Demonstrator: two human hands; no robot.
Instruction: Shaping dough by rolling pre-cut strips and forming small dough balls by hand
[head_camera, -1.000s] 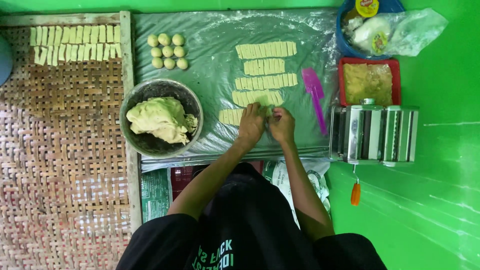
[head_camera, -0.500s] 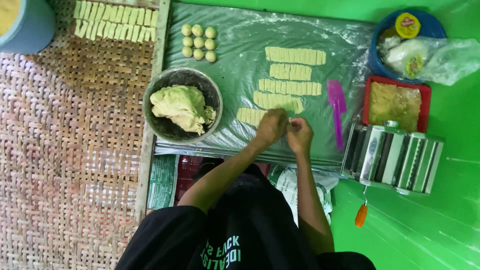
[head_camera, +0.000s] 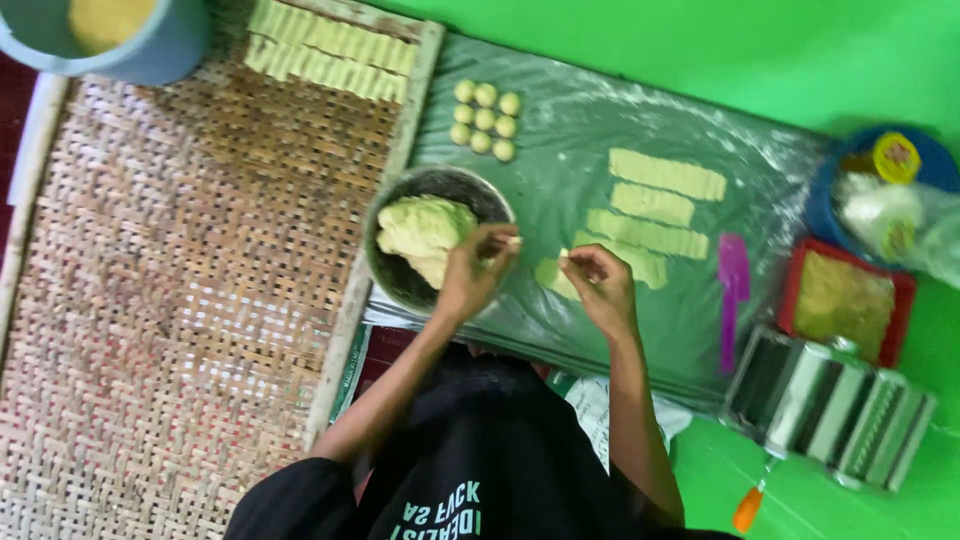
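The left hand (head_camera: 472, 272) pinches a small dough piece (head_camera: 512, 241) over the bowl (head_camera: 400, 280) — the right hand (head_camera: 600, 285) pinches another bit (head_camera: 563, 254) above the dough strips (head_camera: 650, 205).

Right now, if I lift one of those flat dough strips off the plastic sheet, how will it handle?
Probably floppy: the dough strips lie thin and flat, so one would likely sag or stretch if lifted by an end. Likely light for their size. The plastic sheet looks floured, so they may peel off without much sticking.

Left hand (head_camera: 470, 272) pinching dough piece (head_camera: 512, 240), dough bowl (head_camera: 392, 275) beside
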